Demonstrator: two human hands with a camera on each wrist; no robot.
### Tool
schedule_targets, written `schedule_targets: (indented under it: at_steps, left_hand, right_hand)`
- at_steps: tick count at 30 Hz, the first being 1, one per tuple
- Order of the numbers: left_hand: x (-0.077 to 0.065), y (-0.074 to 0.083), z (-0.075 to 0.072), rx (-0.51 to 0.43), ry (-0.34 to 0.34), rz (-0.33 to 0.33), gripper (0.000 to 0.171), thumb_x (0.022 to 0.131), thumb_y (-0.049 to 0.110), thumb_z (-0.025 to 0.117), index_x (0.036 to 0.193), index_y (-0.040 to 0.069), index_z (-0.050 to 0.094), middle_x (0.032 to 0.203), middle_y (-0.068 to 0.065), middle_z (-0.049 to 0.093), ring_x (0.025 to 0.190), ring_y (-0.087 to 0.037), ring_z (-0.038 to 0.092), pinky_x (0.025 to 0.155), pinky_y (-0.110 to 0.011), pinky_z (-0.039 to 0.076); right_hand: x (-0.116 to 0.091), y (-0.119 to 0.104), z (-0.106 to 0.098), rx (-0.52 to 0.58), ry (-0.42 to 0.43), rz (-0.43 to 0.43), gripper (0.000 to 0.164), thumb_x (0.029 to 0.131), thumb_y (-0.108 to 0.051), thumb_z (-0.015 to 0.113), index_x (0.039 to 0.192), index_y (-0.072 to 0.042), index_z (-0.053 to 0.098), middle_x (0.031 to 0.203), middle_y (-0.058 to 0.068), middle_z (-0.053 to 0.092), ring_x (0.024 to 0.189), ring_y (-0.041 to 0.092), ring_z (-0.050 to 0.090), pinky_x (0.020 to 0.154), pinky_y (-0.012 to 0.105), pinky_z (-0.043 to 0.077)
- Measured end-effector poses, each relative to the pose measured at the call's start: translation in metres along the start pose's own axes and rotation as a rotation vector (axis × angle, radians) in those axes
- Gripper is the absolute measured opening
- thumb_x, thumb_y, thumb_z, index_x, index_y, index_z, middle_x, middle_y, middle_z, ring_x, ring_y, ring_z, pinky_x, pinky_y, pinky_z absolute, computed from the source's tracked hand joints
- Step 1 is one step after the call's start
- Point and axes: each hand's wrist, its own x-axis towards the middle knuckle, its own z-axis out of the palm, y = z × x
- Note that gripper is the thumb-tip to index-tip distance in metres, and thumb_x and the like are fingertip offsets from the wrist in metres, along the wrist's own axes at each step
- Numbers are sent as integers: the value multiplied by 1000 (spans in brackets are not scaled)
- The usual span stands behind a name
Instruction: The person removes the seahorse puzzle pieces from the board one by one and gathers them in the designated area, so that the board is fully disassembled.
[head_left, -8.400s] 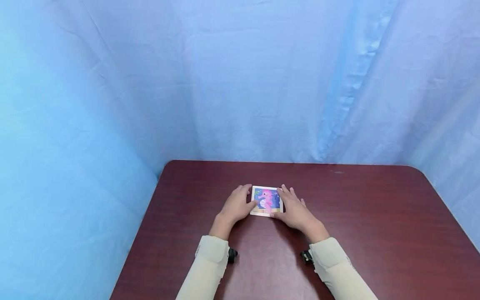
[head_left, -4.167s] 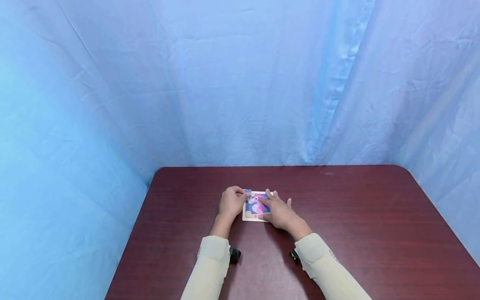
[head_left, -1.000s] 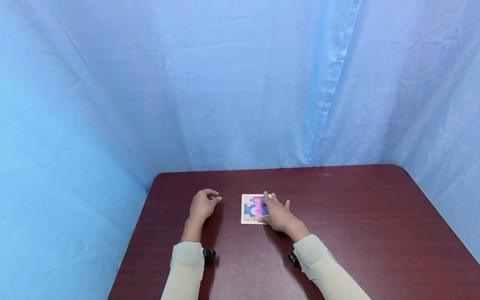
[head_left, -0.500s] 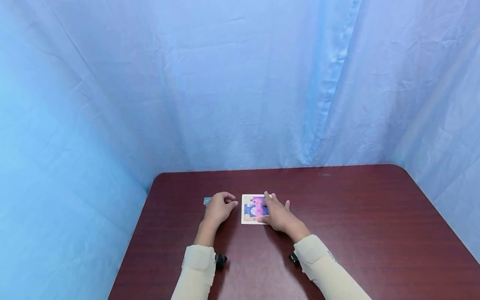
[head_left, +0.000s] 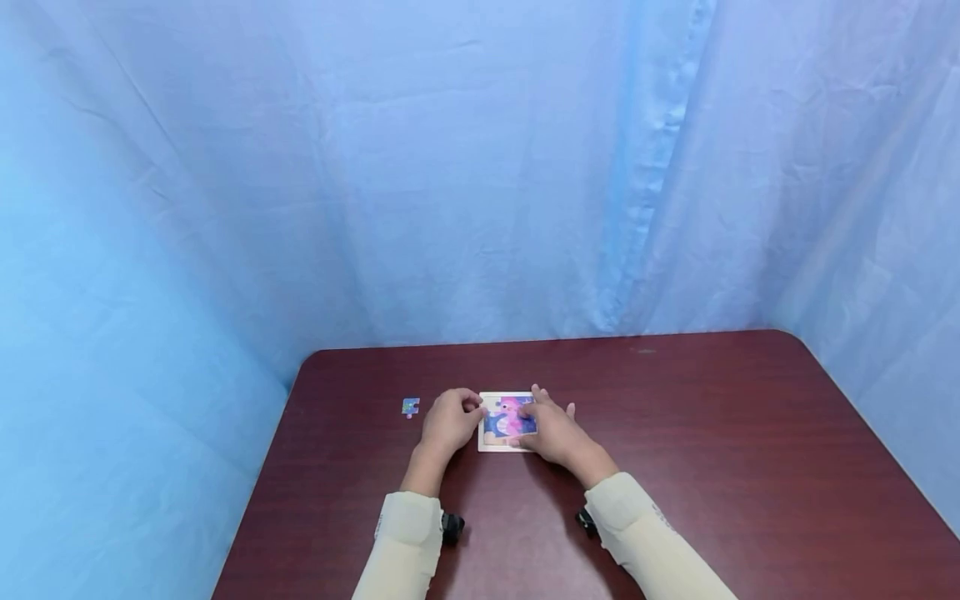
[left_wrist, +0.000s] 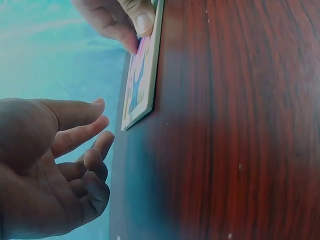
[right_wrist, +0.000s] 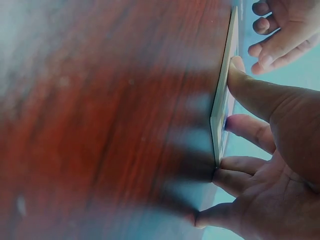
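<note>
A small square seahorse jigsaw puzzle lies on the table in its pale frame (head_left: 497, 449). Bare wood shows in the puzzle's upper left corner. One loose blue puzzle piece (head_left: 409, 407) lies off to the left. My left hand (head_left: 447, 423) is at the frame's left edge, thumb and fingers loosely bent; the left wrist view shows nothing between the fingertips (left_wrist: 98, 104). My right hand (head_left: 558, 433) spans the puzzle's right side, covering part of it. In the right wrist view its thumb (right_wrist: 240, 82) and index finger press on top, while other fingers rest along the edge.
The dark red-brown table (head_left: 712, 450) has rounded far corners. Pale blue curtains (head_left: 480, 183) hang behind it and at both sides. A dark wrist camera (head_left: 452, 528) sits at the left cuff, another (head_left: 587, 522) at the right.
My left hand has taken the upper left piece from the whole puzzle and laid it on the table at left, then come back to the frame. My right hand has stayed on the puzzle.
</note>
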Motion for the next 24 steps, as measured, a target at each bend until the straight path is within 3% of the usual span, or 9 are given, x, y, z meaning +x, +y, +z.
schedule_targets:
  at_steps: [8,15,24]
  left_hand:
    - [4,4,13,44,-2,20,25,97,23,78,118,11,78,97,-3,72,84,-17,62,80,-39,53]
    - [3,8,18,29,-39,-19,36,98,25,77,130,9,75,98,-6,71,85,-18,62,77,-36,54]
    - [7,13,23,66,-27,12,35,97,24,77,129,8,76,97,-6,72,82,-17,62,74,-36,53]
  right_hand:
    - [0,2,2,-4,6,-7,51,93,-23,83,137,-2,68,173,26,25,162,45,24,121,81,11]
    - [-2,2,2,15,-3,6,49,93,-21,82,137,-3,69,173,25,25,162,44,23,123,79,10]
    - [-3,2,-1,4,-17,-4,49,95,-19,80,139,-3,68,174,25,22,163,43,21,123,79,9]
